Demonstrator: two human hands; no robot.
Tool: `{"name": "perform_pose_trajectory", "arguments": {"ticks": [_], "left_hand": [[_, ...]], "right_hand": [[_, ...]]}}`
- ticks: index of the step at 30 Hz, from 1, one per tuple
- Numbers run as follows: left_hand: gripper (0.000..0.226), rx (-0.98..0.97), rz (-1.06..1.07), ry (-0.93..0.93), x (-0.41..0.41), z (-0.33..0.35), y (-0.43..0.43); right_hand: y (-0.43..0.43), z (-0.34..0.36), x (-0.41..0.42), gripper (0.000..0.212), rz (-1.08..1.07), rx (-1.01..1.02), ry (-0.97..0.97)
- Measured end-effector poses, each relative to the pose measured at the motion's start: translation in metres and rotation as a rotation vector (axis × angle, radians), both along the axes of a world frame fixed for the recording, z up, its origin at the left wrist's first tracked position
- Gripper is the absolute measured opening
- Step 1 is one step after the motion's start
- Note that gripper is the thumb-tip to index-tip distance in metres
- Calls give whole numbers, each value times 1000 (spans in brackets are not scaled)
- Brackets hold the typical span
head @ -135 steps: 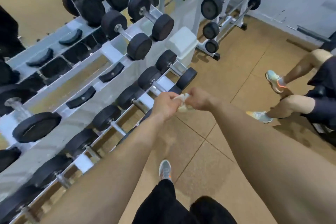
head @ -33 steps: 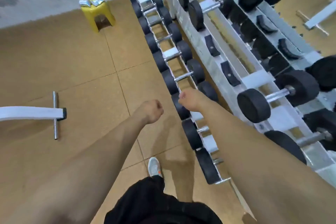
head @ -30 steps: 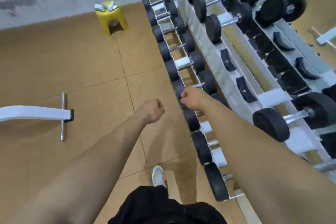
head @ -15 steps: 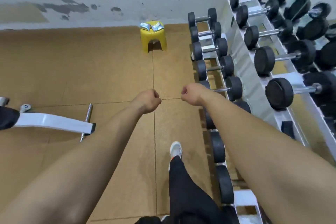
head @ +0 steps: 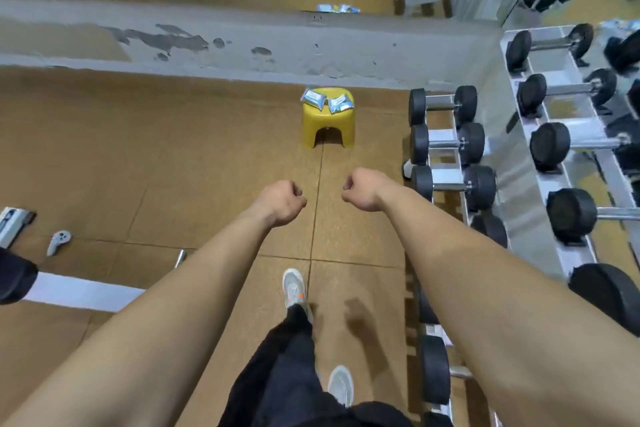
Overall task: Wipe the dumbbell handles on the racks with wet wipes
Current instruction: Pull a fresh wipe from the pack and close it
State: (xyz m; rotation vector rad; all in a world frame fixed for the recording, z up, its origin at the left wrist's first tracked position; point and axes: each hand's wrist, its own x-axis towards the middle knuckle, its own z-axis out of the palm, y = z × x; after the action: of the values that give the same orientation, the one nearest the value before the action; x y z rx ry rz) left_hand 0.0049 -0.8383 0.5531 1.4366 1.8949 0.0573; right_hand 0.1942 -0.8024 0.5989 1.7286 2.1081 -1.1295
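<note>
Lower left of the frame, a white bench frame [head: 79, 295] and a small controller [head: 59, 241] sit on the floor and play no part here. Centre left, the left hand [head: 282, 199] is out front, fingers clenched into a fist with nothing showing in it. Upper centre, the yellow stool [head: 327, 128] stands by the low wall, with two wet wipe packs [head: 327, 101] on its top. Centre right, the right hand [head: 362, 189] is balled up too, and no wipe is visible in it. Along the right edge, the dumbbells [head: 471, 142] sit in rows on the racks [head: 519, 184], their chrome handles [head: 439, 103] well apart from both hands. My read is that this is the fetch step: heading for the stool, with no wiping going on. Next, one hand needs to unclench and steady a pack while the other pinches out a sheet, then it's a turn right to the nearest handle.
</note>
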Motion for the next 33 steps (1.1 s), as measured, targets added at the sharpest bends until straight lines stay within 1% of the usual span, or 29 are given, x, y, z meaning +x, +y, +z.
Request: {"name": "perform_pose_trajectory", "arguments": {"ticks": [2, 6, 9, 11, 14, 17, 19, 22, 25, 27, 29, 30, 32, 33], "left_hand": [[8, -3, -1, -10, -12, -9, 57], [8, -37, 1, -20, -39, -23, 181], [10, -78, -6, -16, -58, -33, 275], [12, -89, -14, -9, -68, -39, 332], [13, -99, -17, -15, -72, -52, 411], [13, -133, -40, -12, -69, -81, 487], [10, -169, -48, -21, -65, -111, 537], [12, -200, -15, -44, -53, -167, 610], [14, -235, 52, -65, -37, -232, 676], [23, -278, 76, -87, -24, -281, 714], [39, -319, 103, -149, -10, -329, 750], [46, -323, 97, -161, -4, -352, 766], [52, -323, 33, -110, 8, -399, 794], [54, -306, 22, -91, 13, -422, 806]], "right_hand": [[58, -11, -15, 28, 7, 0, -24], [181, -36, -43, 25, -16, -23, -42], [269, -48, -58, 26, -70, -34, -13], [324, -55, -67, 22, -95, -15, 5], [399, -71, -72, 12, -126, -48, 20], [475, -105, -66, 19, -188, -76, 46], [522, -141, -59, 19, -217, -105, 59], [592, -213, -45, 30, -296, -164, 71], [655, -290, -29, 35, -382, -246, 80], [689, -336, -18, 34, -455, -292, 100], [720, -382, -11, 35, -485, -331, 98], [734, -407, -7, 39, -506, -340, 88], [759, -454, -4, 47, -559, -354, 87], [769, -476, -4, 45, -583, -347, 102]]}}
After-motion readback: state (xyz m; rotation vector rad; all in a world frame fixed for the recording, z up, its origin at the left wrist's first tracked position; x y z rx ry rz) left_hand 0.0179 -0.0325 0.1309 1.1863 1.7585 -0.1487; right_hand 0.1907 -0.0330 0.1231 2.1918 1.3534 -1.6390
